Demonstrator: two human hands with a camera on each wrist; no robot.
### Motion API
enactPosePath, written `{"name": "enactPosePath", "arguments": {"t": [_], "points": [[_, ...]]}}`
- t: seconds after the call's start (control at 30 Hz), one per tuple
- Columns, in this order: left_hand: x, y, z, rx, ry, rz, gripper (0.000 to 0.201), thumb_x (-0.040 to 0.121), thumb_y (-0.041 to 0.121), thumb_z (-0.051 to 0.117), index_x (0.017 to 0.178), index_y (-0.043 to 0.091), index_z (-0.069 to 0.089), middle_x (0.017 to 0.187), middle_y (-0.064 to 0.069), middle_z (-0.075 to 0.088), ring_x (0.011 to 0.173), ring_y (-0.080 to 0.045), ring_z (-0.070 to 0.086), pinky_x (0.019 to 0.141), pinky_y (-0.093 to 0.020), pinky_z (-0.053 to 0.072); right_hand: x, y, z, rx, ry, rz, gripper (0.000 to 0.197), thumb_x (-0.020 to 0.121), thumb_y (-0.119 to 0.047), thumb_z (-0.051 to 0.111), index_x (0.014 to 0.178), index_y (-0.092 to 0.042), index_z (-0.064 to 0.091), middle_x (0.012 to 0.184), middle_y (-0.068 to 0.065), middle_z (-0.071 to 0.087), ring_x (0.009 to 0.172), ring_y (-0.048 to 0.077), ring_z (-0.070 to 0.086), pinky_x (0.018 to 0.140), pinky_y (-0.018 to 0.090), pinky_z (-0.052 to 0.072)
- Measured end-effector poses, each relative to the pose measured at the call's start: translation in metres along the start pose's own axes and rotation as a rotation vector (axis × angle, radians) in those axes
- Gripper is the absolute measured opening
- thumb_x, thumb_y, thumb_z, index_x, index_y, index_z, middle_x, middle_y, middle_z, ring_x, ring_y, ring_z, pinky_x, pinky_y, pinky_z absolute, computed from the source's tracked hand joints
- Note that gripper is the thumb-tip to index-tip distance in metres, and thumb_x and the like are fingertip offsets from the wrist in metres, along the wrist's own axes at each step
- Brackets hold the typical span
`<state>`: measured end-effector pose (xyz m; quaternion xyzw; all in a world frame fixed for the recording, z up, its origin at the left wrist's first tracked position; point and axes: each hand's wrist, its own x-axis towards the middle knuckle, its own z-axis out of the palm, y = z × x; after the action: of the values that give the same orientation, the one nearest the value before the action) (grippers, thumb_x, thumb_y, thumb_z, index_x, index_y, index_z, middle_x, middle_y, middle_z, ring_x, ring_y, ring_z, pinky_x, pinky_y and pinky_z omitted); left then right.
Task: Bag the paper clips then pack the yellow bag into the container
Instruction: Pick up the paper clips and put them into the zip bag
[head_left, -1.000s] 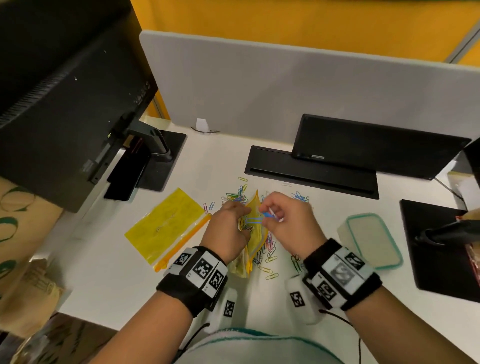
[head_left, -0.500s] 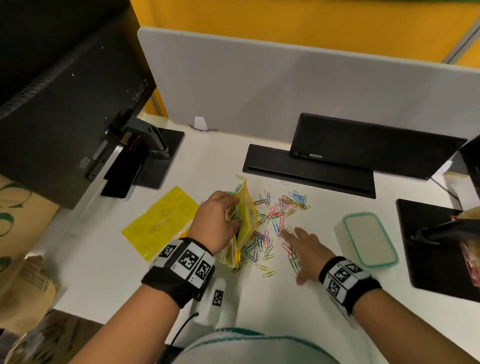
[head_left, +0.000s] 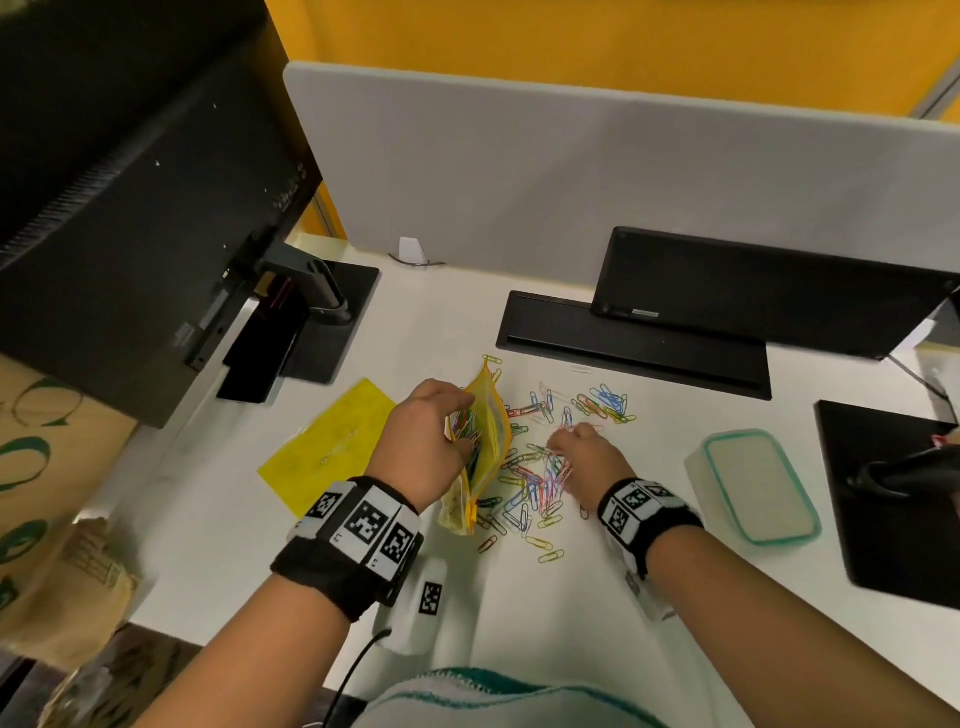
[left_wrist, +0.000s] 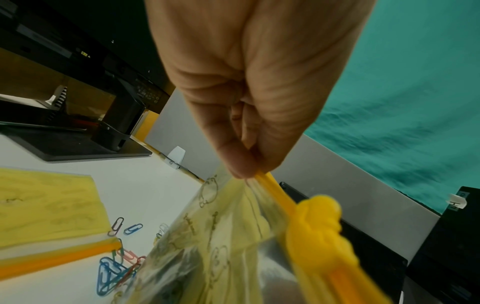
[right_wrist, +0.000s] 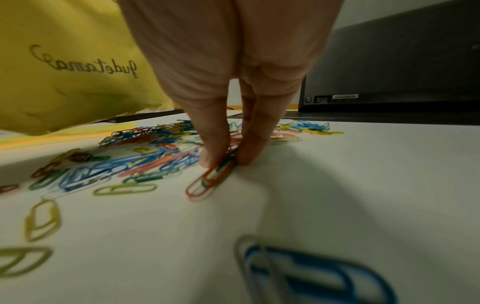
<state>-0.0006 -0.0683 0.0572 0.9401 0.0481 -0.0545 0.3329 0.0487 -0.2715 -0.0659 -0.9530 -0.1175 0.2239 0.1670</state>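
From the head camera, the left hand (head_left: 423, 441) grips the open mouth of the yellow bag (head_left: 485, 447) near the middle of the white desk (head_left: 234, 545); the bag stands on edge, its zip running from 12 o'clock toward 6 o'clock, with coloured clips already visible inside; the loose paper clips (head_left: 535, 478) are scattered from 12 to 5 o'clock of the bag, just beside it; the right hand (head_left: 582, 462) rests on that pile at 3 o'clock of the bag, fingers bent down onto the clips; the container (head_left: 753, 488), lid on, sits at 3 o'clock of the right hand, apart from the clips; a second flat yellow bag (head_left: 332, 441) lies at 9 o'clock of the left hand.

From the left wrist camera, thumb and fingers (left_wrist: 233, 162) pinch the orange zip strip of the bag; the slider (left_wrist: 317, 218) hangs at 5 o'clock of the pinch.

From the right wrist camera, the fingertips (right_wrist: 213, 152) press together on a few clips (right_wrist: 210, 179) against the desk; those clips jut toward 7 o'clock from the pinch; the yellow bag fills 10 o'clock.
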Motion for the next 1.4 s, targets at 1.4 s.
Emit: {"name": "enactPosePath", "arguments": {"t": [1.4], "points": [[-0.002, 0.001, 0.009, -0.066, 0.018, 0.054, 0.051, 0.070, 0.002, 0.067, 0.119, 0.016, 0.059, 0.122, -0.001, 0.054, 0.088, -0.022, 0.058, 0.081, -0.018, 0.041, -0.071, -0.016, -0.036, 0.150, 0.009, 0.254, 0.055, 0.074, -0.026, 0.073, 0.119, -0.019, 0.041, 0.117, 0.007, 0.048, 0.102, 0.025, 0.057, 0.084, 0.033, 0.049]]}}
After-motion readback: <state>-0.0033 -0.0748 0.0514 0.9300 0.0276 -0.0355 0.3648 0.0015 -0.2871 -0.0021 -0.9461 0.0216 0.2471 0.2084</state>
